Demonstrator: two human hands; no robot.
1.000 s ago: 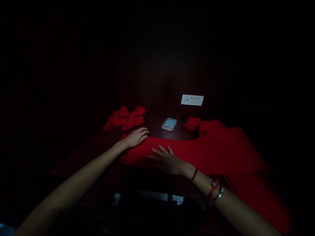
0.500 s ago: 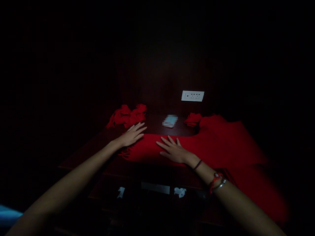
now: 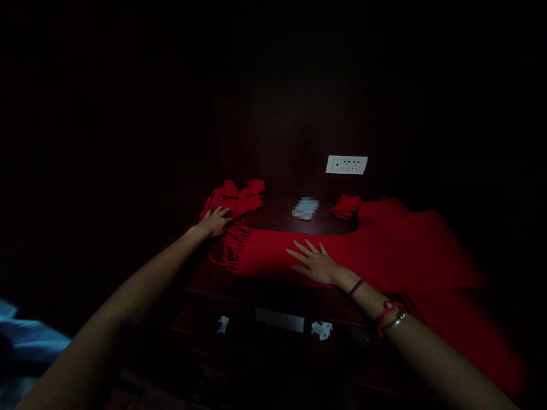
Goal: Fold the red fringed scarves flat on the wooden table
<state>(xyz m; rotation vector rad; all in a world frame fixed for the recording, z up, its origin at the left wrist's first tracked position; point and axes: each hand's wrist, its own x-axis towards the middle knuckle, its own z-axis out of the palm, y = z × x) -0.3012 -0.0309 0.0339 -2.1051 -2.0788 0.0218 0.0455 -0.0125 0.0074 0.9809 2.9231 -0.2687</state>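
A long red scarf (image 3: 384,250) lies spread across a dark wooden table (image 3: 273,287), its fringed end at the left. My right hand (image 3: 317,263) lies flat on the scarf with fingers stretched out and spread. My left hand (image 3: 215,222) is at the far left, beside the fringe and against a crumpled red cloth (image 3: 234,197); its fingers are curled down on that cloth's edge. Bracelets circle my right wrist.
A small pale object (image 3: 305,208) sits at the back of the table, with a folded red piece (image 3: 345,205) to its right. A white wall socket (image 3: 346,164) is on the dark panel behind. Paper scraps (image 3: 321,329) lie below the table's front edge.
My left hand has left the scarf and moved left and back to the crumpled red cloth, uncovering the fringe. My right hand has stayed flat on the scarf.
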